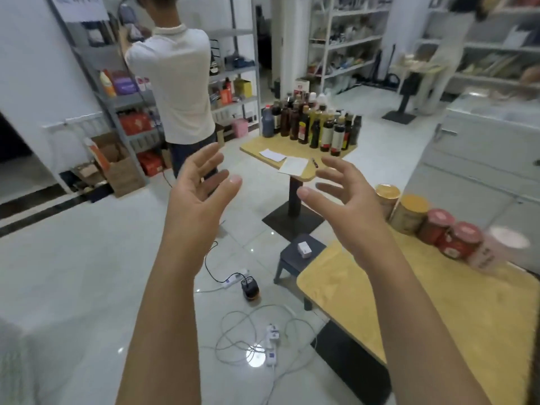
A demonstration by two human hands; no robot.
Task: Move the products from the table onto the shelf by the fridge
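Both my hands are up in front of me, empty, fingers spread wide and palms turned toward each other: the left hand (201,188) over bare floor, the right hand (344,200) nearer the goods. What I have to shift sits in 2 places. The closest lot is a row of jars (423,223) along the far right edge of the near worktop (380,293), running away from me on a diagonal: 2 with gold lids at the far end, 2 with red lids after them, then a pale 1 too blurred to read. They stand upright, touching one another, to the right of my right hand and a little below it, so that hand is clearly the nearer 1 and I judge it should reach first. Further off, straight ahead, a crowd of dark bottles (312,124) stands at the back of a second worktop (263,149) (papers and a pen lie on its front edge). A person in a white shirt (172,80) is busy at the grey shelf (233,33) to the left; I cannot tell from here which shelf is the 1 by the fridge.
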